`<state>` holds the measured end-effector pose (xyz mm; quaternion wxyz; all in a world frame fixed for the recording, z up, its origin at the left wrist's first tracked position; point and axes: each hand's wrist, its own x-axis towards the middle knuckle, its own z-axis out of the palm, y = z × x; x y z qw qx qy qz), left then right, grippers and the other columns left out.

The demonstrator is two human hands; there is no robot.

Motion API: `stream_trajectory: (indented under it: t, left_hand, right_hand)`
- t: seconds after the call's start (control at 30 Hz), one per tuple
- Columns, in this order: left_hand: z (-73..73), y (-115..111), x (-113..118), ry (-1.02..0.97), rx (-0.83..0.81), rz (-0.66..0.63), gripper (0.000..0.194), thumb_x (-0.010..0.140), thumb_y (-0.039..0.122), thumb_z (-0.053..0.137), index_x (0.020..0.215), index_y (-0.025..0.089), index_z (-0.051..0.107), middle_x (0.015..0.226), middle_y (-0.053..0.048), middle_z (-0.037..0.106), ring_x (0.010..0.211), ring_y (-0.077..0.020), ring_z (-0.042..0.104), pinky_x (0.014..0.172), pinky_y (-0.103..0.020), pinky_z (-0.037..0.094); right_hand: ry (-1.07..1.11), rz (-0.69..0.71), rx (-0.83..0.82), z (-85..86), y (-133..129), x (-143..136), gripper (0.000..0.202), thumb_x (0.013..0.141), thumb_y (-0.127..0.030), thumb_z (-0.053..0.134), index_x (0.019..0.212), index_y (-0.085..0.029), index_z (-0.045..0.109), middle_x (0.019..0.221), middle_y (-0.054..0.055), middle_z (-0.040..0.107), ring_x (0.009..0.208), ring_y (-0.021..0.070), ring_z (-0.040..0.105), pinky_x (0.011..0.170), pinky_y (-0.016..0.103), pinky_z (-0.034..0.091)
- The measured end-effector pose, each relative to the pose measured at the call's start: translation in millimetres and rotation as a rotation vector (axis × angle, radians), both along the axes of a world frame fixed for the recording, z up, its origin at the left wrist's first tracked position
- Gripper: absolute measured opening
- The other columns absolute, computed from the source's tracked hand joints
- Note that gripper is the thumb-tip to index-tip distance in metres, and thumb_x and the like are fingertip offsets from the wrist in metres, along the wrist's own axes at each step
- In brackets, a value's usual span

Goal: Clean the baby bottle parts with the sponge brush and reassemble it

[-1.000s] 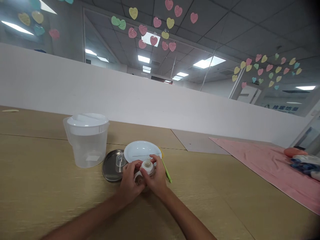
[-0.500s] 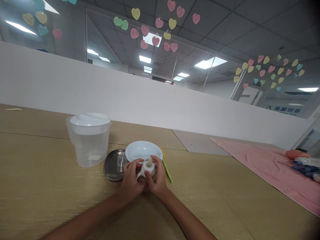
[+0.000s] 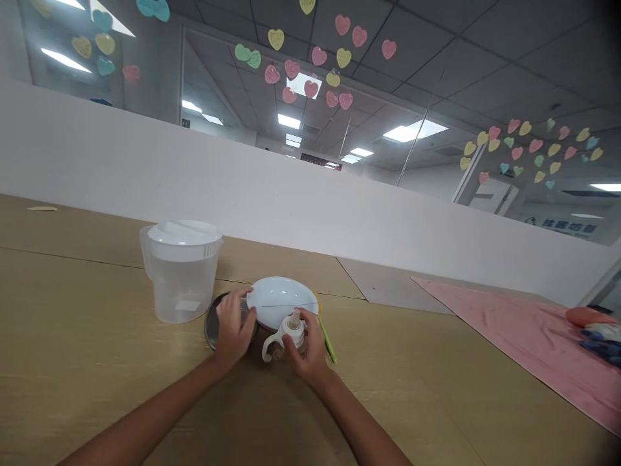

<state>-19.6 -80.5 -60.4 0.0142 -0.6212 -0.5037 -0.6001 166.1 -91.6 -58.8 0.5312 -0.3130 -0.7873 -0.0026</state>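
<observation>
In the head view, the right hand pinches the white-topped bottle at lower centre of the frame. The left hand is loosely spread over the metal tray, left of the bottle; whether its fingers grip anything, I cannot tell. The white bowl lies just above the bottle on the desk.

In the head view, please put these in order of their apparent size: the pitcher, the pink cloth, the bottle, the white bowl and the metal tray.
Pink cloth
Pitcher
White bowl
Bottle
Metal tray: not ranked, because the left hand hides part of it.
</observation>
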Motion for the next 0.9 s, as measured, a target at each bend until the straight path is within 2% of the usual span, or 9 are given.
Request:
stream_trajectory:
  t: [0.07,0.27,0.37,0.47,0.53,0.6,0.7,0.8,0.9]
  left_hand:
    - [-5.5,14.2,-5.8,-0.156,-0.093,0.08,0.037,0.074,0.023,0.045,0.111,0.018,0.045,0.11,-0.011,0.056,0.106,-0.0266,0.051,0.091,-0.047,0.038]
    - [-18.3,36.2,-18.8,-0.328,-0.457,-0.02,0.064,0.063,0.017,0.057,0.123,0.016,0.033,0.102,-0.012,0.061,0.095,-0.0273,0.06,0.084,-0.044,0.045]
    - [-15.3,34.0,-19.4,-0.373,-0.367,0.027,0.06,0.066,0.019,0.058,0.122,0.015,0.036,0.101,-0.011,0.061,0.099,-0.03,0.057,0.088,-0.048,0.043]
    - [-3.6,23.4,-12.0,-0.411,-0.209,0.083,0.056,0.077,0.031,0.051,0.127,0.016,0.031,0.119,-0.013,0.05,0.116,-0.0296,0.046,0.099,-0.047,0.034]
    - [5.0,12.5,-3.6,-0.393,-0.081,0.059,0.055,0.082,0.035,0.046,0.13,0.018,0.026,0.13,-0.014,0.041,0.123,-0.0255,0.039,0.104,-0.043,0.03]
    - [8.8,1.0,4.3,-0.312,0.069,0.01,0.052,0.084,0.035,0.045,0.13,0.019,0.027,0.131,-0.014,0.039,0.123,-0.0233,0.039,0.104,-0.042,0.031]
    - [0.1,-12.4,9.5,-0.068,0.23,-0.094,0.043,0.083,0.033,0.047,0.123,0.02,0.037,0.126,-0.014,0.046,0.118,-0.0243,0.045,0.1,-0.045,0.036]
    - [-16.9,-20.0,8.8,0.241,0.278,-0.295,0.026,0.083,0.037,0.045,0.105,0.024,0.052,0.109,-0.01,0.061,0.107,-0.0245,0.055,0.094,-0.046,0.042]
    - [-23.9,-25.7,10.0,0.472,0.277,-0.501,0.025,0.084,0.041,0.043,0.099,0.028,0.058,0.095,-0.006,0.068,0.098,-0.0222,0.061,0.089,-0.043,0.048]
  right_hand:
    - [0.002,0.0,-0.002,0.3,0.0,0.1,0.042,0.079,-0.035,0.052,0.115,-0.017,0.041,0.101,0.011,0.054,0.093,0.0236,0.053,0.078,0.04,0.046]
    - [-0.016,0.008,0.001,0.8,0.1,0.9,0.041,0.079,-0.035,0.052,0.115,-0.017,0.041,0.101,0.011,0.054,0.094,0.024,0.052,0.079,0.04,0.046]
    - [-0.018,-0.003,0.014,0.9,0.0,0.8,0.041,0.08,-0.035,0.051,0.115,-0.017,0.041,0.102,0.011,0.055,0.094,0.024,0.053,0.079,0.04,0.046]
    - [-0.015,-0.007,0.018,0.3,-0.2,0.2,0.042,0.079,-0.035,0.052,0.116,-0.017,0.041,0.101,0.011,0.055,0.093,0.0237,0.053,0.078,0.039,0.046]
    - [-0.012,-0.011,0.013,0.2,-0.5,-0.2,0.044,0.079,-0.037,0.052,0.117,-0.017,0.041,0.101,0.011,0.055,0.094,0.0238,0.053,0.079,0.04,0.046]
    - [-0.001,-0.018,0.006,1.0,-0.9,0.0,0.049,0.079,-0.038,0.052,0.12,-0.017,0.038,0.106,0.012,0.053,0.097,0.0244,0.052,0.082,0.041,0.045]
    - [0.032,-0.062,0.07,3.5,-0.4,2.6,0.062,0.077,-0.039,0.053,0.129,-0.016,0.029,0.12,0.016,0.046,0.109,0.0279,0.047,0.089,0.047,0.042]
    - [0.007,-0.064,0.272,3.8,1.8,7.5,0.069,0.074,-0.042,0.055,0.132,-0.02,0.025,0.129,0.017,0.041,0.118,0.0326,0.042,0.092,0.055,0.037]
    - [-0.087,-0.028,0.482,0.8,3.4,10.7,0.055,0.076,-0.041,0.052,0.126,-0.028,0.033,0.124,0.011,0.049,0.113,0.0308,0.048,0.092,0.058,0.036]
